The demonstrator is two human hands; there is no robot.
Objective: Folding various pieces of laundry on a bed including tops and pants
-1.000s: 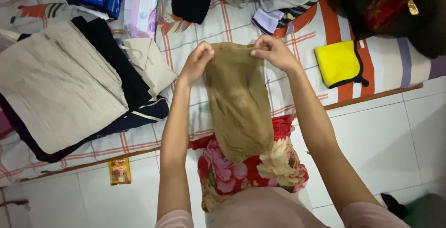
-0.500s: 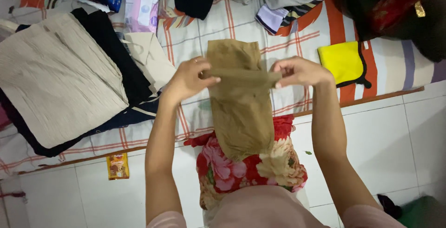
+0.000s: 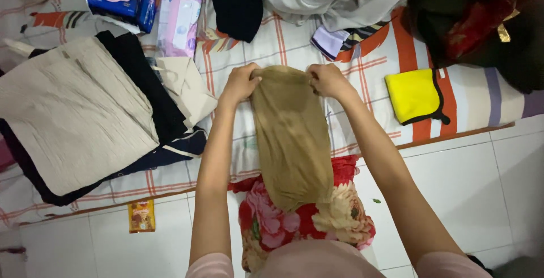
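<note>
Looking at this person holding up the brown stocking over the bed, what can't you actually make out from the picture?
Head view only:
- The fingertips of the left hand and right hand: tucked into the brown stocking.
- The mattress behind the stocking: covered.
- The dark pile at top right: cut off by the edge.
- The small packet on the floor: too small.

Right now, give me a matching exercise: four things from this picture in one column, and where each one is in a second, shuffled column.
Things
1. tan cloth
2. yellow cloth
3. beige garment
4. small packet

Places
A. on the floor tiles, by the mattress edge
B. held up by the left hand and right hand
C. on the mattress, right of the hands
D. on the dark pile, left of the hands

Pairs: 1-B, 2-C, 3-D, 4-A
</note>
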